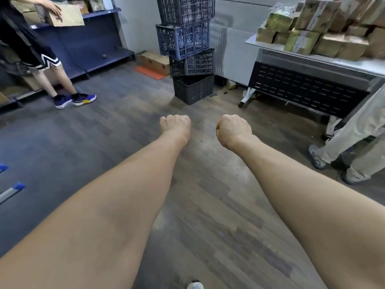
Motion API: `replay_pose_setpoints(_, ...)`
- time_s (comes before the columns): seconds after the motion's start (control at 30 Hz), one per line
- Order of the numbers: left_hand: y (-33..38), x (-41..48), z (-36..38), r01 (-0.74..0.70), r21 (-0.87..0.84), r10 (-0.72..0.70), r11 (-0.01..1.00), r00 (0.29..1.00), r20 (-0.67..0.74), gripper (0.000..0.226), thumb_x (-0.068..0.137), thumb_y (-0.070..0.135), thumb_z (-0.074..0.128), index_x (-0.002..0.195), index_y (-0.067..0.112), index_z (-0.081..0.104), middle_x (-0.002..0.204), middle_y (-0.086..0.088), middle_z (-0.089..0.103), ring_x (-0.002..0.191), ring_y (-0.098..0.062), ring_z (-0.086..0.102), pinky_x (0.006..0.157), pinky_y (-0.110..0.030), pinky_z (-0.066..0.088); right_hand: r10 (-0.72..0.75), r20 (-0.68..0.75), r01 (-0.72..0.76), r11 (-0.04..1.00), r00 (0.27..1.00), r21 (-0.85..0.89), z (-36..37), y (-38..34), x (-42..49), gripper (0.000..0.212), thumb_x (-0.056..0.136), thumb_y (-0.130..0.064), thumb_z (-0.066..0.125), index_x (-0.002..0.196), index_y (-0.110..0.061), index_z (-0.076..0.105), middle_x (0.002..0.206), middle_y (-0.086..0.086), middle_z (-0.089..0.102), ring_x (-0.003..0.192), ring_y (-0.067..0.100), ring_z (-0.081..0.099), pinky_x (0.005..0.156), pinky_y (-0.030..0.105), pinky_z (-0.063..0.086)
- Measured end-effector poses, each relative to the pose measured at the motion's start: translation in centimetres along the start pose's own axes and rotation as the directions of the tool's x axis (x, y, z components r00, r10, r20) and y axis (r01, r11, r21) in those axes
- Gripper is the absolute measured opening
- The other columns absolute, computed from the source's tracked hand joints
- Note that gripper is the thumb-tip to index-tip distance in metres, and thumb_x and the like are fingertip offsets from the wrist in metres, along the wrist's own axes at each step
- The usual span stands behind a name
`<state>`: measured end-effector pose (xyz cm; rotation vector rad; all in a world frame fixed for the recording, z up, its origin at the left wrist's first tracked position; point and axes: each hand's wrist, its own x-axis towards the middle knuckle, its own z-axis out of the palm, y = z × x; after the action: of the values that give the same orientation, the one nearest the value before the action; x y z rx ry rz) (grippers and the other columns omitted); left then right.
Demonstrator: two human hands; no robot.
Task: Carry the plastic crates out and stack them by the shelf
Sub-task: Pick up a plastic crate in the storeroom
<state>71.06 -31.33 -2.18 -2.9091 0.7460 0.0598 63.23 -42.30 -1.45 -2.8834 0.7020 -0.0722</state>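
Beside the table (291, 56), crate stack (187, 40) upright, staggered

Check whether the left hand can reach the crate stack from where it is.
Probably not yet: the left hand is a closed fist short of the crate stack. Only bare floor lies between them, so a step forward should do.

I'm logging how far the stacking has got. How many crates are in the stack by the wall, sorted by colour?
Dark crates: 3
Lighter blue crate: 1
Total: 4
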Motion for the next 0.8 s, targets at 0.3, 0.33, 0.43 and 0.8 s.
replay_pose_setpoints(0.3, 0.0, 11.4, -0.5, -0.035, 0.004, 0.036, 0.999, 0.999, -0.023, 0.034, 0.084, 0.003, 0.057, 0.117, 0.011, 0.057, 0.119, -0.009, 0.061, 0.116, -0.025, 0.053, 0.095, -0.032, 0.037, 0.023, 0.014, -0.023, 1.000, 1.000, -0.014, 0.2, 0.4, 11.2, 0.027, 0.088, 0.001, 0.051, 0.101, -0.011, 0.071, 0.105, 0.010, 0.066, 0.097, 0.030, 0.061, 0.069, 0.028, 0.041)
replay_pose_setpoints(0.33, 0.0, 12.9, -0.5, -0.040, 0.006, 0.040, 0.999, 0.999, -0.026, 0.033, 0.085, 0.003, 0.057, 0.117, 0.011, 0.057, 0.119, -0.009, 0.061, 0.116, -0.025, 0.053, 0.095, -0.033, 0.037, 0.025, 0.011, -0.025, 1.000, 1.000, -0.013, 0.3, 0.6, 12.7, 0.027, 0.088, 0.000, 0.050, 0.101, -0.011, 0.071, 0.105, 0.010, 0.066, 0.098, 0.030, 0.061, 0.070, 0.028, 0.041)
replay_pose_setpoints(0.43, 0.1, 17.7, -0.8, -0.041, 0.006, 0.041, 0.999, 0.998, -0.038, 0.033, 0.085, 0.006, 0.059, 0.118, 0.011, 0.057, 0.120, -0.009, 0.060, 0.117, -0.026, 0.052, 0.097, -0.033, 0.037, 0.021, 0.000, -0.021, 1.000, 1.000, -0.011, 0.8, 1.0, 17.6, 0.027, 0.088, 0.000, 0.049, 0.100, -0.011, 0.071, 0.104, 0.011, 0.067, 0.097, 0.030, 0.062, 0.070, 0.029, 0.043)
replay_pose_setpoints(0.8, 1.8, 37.0, -2.9, -0.053, 0.010, 0.053, 0.999, 0.998, -0.027, 0.035, 0.086, 0.004, 0.055, 0.120, 0.012, 0.055, 0.124, -0.009, 0.058, 0.120, -0.026, 0.050, 0.098, -0.033, 0.036, 0.035, 0.026, -0.034, 0.999, 0.999, -0.022, 1.1, 2.7, 36.6, 0.029, 0.088, -0.001, 0.048, 0.105, -0.011, 0.069, 0.107, 0.010, 0.066, 0.101, 0.031, 0.061, 0.072, 0.029, 0.042)
